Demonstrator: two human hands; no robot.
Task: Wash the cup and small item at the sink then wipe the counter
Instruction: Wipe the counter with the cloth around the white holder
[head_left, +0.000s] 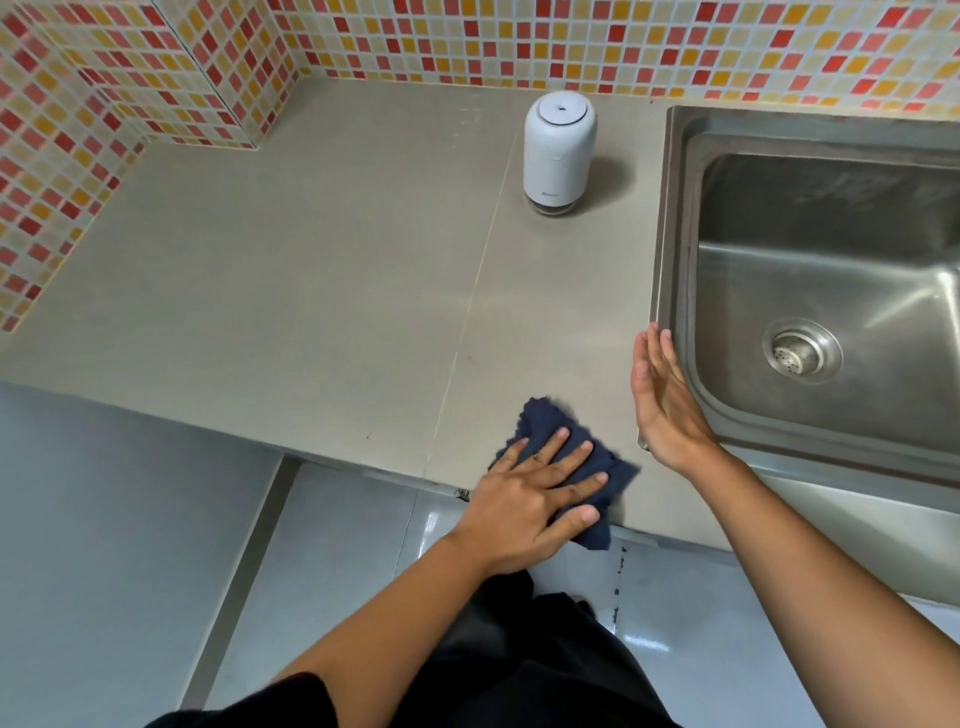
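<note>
A dark blue cloth (545, 423) lies on the grey counter (311, 291) near its front edge. My left hand (530, 499) presses flat on the cloth with fingers spread. My right hand (667, 400) stands on edge, fingers straight and together, against the left rim of the steel sink (670, 218), holding nothing. A white cup-like cylinder (558, 153) stands upright on the counter near the back, left of the sink. No small item shows.
The sink basin holds only its drain strainer (802, 351). Mosaic tile walls (467, 41) close the back and left sides, with a jutting corner at back left. Grey floor tiles (104, 519) lie below the counter's front edge.
</note>
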